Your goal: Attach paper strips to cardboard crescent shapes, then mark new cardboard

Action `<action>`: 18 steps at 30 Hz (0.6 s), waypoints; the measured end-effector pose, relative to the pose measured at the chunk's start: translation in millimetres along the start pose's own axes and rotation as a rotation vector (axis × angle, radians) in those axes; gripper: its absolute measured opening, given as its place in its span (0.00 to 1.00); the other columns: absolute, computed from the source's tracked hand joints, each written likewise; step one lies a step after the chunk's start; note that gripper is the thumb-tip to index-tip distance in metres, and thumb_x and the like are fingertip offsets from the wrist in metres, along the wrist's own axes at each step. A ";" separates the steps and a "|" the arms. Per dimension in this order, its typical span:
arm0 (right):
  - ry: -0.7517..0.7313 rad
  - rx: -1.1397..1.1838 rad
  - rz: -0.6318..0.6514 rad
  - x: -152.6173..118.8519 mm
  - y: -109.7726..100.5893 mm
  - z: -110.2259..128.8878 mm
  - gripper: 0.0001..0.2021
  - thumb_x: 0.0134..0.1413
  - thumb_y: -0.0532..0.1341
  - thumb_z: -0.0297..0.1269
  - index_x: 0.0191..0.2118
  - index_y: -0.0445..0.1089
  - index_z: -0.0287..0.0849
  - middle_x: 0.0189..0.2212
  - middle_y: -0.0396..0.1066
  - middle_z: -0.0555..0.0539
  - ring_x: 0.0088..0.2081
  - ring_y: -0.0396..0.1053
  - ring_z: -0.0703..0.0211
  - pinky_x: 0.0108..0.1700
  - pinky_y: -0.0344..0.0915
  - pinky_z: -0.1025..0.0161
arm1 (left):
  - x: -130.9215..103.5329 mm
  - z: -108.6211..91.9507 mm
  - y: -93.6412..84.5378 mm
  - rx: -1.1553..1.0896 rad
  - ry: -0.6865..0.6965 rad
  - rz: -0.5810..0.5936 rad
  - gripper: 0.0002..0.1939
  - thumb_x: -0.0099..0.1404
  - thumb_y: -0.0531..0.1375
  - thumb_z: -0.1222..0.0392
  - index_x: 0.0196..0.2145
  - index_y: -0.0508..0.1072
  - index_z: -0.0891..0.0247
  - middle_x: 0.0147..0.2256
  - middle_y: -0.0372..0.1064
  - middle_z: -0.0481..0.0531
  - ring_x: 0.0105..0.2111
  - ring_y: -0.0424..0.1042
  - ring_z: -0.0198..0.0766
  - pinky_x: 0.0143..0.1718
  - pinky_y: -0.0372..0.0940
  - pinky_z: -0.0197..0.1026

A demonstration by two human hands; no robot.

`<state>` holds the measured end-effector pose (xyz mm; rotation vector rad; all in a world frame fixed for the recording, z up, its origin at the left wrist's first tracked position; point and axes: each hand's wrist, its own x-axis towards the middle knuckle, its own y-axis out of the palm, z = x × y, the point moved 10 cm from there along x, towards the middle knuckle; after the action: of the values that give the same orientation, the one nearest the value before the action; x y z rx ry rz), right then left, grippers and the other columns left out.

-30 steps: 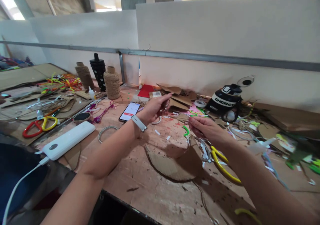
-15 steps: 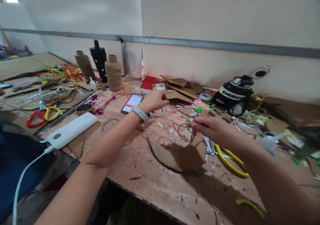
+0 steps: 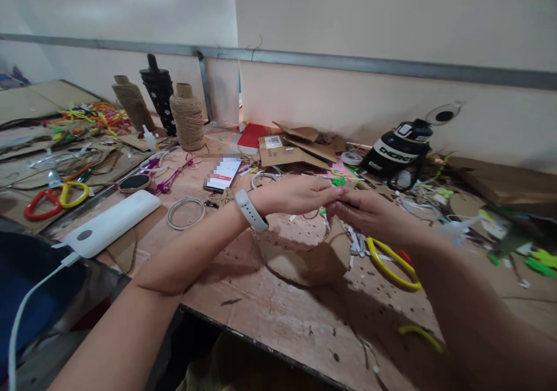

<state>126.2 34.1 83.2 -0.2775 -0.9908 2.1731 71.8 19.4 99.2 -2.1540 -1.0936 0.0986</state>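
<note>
My left hand (image 3: 296, 196), with a pale watch band on its wrist, reaches over a curved cardboard piece (image 3: 300, 263). Its fingers are pressed together and their tips meet the fingertips of my right hand (image 3: 365, 210). My right fingers are closed in a pinch above the cardboard's right end. A thin brown twine loop shows just below the fingers, beside a small green bit (image 3: 322, 212). Most of the twine and whatever lies between the fingertips are hidden by my hands. The cardboard rests on the table (image 3: 261, 315), curving up at its right end.
Yellow-handled scissors (image 3: 394, 266) lie beside my right forearm. A phone (image 3: 223, 173), a tape ring (image 3: 185, 213) and a white power bank (image 3: 115, 223) are on the left. Behind stand twine spools (image 3: 187, 118) and a black bottle (image 3: 395, 150). Cardboard scraps (image 3: 291, 150) lie farther back.
My left hand has moved right and its fingers have stretched out to meet my right fingertips. The twine loops seen hanging from my right hand are now mostly covered. The view has shifted slightly.
</note>
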 end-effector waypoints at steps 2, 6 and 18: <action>0.008 0.061 0.069 -3.3 -0.1 -0.6 0.19 0.55 0.57 0.56 0.32 0.74 0.45 0.26 0.68 0.49 0.25 0.59 0.62 0.27 0.56 0.64 | -1.5 -2.0 -1.1 -0.026 0.021 0.028 0.19 0.69 0.48 0.54 0.30 0.73 0.64 0.31 0.69 0.52 0.30 0.66 0.35 0.34 0.61 0.35; 0.046 0.167 0.109 -12.2 -6.2 -6.1 0.18 0.57 0.57 0.53 0.31 0.72 0.44 0.25 0.65 0.50 0.26 0.59 0.63 0.27 0.57 0.66 | -3.8 4.2 3.1 -0.131 -0.038 0.112 0.17 0.68 0.50 0.53 0.35 0.75 0.64 0.30 0.67 0.50 0.27 0.62 0.32 0.29 0.59 0.34; 0.302 -0.342 -0.332 -70.3 -89.9 -67.9 0.15 0.50 0.62 0.52 0.31 0.70 0.43 0.26 0.70 0.48 0.29 0.64 0.57 0.30 0.58 0.62 | 3.3 34.4 2.3 -0.323 -0.196 0.064 0.16 0.66 0.54 0.51 0.35 0.76 0.65 0.26 0.65 0.48 0.22 0.55 0.29 0.22 0.51 0.32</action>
<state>255.0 64.3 95.4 -0.5437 -1.1383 1.6036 63.0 40.1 72.8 -2.5117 -1.2187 0.1751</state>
